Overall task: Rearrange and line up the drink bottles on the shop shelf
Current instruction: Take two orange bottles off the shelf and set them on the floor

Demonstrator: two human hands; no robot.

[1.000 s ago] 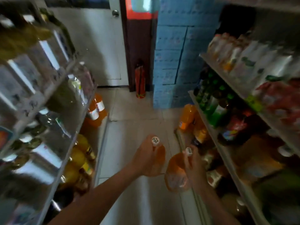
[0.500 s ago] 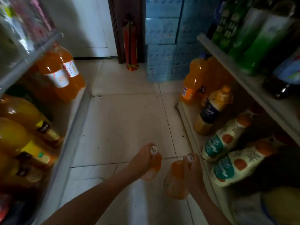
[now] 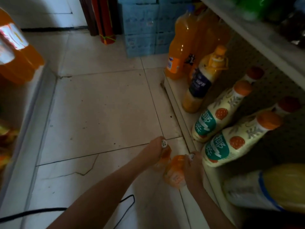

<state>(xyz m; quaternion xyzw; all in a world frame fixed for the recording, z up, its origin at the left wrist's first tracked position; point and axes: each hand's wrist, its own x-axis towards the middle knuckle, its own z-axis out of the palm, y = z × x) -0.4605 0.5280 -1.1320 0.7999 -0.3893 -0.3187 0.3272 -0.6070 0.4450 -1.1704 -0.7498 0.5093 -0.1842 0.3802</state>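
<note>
Two small orange drinks hang low over the pale tiled floor (image 3: 102, 104), just beside the front rim of the bottom shelf (image 3: 179, 103). The left grip (image 3: 157, 150) is curled round the left bottle (image 3: 165, 155), and the right grip (image 3: 193, 171) round the right bottle (image 3: 174, 174). Cream bottles (image 3: 219, 113) stand on that shelf. Blue cartons (image 3: 142, 30) close the aisle's far end, and a black cable (image 3: 127, 200) crosses the tiles.

The 2 cream bottles (image 3: 231, 142) each show white Chinese characters on a green band, the first seemingly 椰, and a grey 米 above. The dark blue label (image 3: 198, 84) is too blurred to read.
</note>
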